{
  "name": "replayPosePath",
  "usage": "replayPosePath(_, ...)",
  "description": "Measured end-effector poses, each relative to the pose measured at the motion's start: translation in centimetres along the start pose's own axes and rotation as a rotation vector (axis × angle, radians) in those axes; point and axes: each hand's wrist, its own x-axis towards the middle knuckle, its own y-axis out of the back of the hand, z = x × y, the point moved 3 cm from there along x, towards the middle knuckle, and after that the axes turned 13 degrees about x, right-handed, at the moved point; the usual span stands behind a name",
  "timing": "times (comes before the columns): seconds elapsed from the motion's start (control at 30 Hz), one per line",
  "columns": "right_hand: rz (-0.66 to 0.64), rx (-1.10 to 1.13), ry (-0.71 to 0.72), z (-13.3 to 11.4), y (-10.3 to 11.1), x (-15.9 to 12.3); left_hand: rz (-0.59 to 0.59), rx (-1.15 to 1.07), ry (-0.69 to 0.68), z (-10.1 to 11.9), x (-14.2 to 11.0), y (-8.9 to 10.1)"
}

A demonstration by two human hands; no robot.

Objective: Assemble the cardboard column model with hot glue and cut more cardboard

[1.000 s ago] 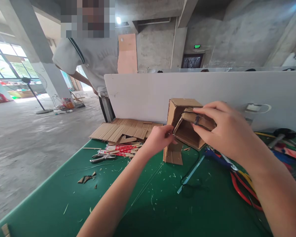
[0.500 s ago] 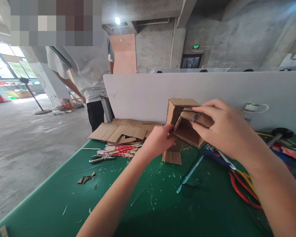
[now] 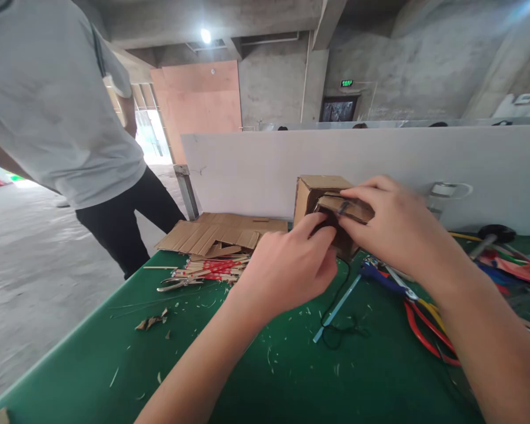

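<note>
A small open cardboard box [image 3: 348, 209] with a dark strip on its top edge is in front of a larger cardboard box [image 3: 325, 181]. My right hand [image 3: 382, 227] pinches the small box's top edge between thumb and fingers. At its opening is my left hand [image 3: 291, 259], fingers curled together and reaching inside; their tips are hidden, so I cannot see what they hold. A black cord [image 3: 337, 305] hangs below the small box and trails over a light-blue strip [image 3: 335, 312] on the green table [image 3: 309, 377].
Flat cardboard pieces [image 3: 223, 229], red-and-white wrapped sticks [image 3: 216, 270] and pliers [image 3: 179, 284] lie to the left. Red-handled pliers [image 3: 417, 333] lie right. A white panel [image 3: 247, 171] stands behind the table. A person in a grey shirt [image 3: 66, 106] stands at the left.
My left hand has moved from the small box's left side across its front to the opening. My right hand stays on the top edge. The person at left now appears closer.
</note>
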Motion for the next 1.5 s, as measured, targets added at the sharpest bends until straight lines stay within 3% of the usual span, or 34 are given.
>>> replayPosePath(0.13, -0.004, 0.004, -0.005, -0.4, 0.1, 0.0, -0.078, 0.016, 0.034, 1.2, 0.3, -0.6)
replayPosePath(0.53, 0.013, -0.004, 0.054, -0.1, 0.1, -0.2, -0.075, -0.12, 0.134, 1.9, 0.5, -1.3)
replayPosePath(1.1, 0.009, -0.023, -0.144, 0.4, 0.8, 0.3, -0.053, -0.176, 0.123, 1.9, 0.9, -2.3)
replayPosePath(1.37, 0.064, -0.111, -0.017, 0.3, 0.7, 0.2, -0.057, -0.253, 0.124, 1.9, 1.1, -2.8)
replayPosePath(1.5, 0.051, -0.11, -0.036, 0.4, 0.6, 0.2, -0.037, -0.278, 0.124, 1.7, 1.1, -2.9)
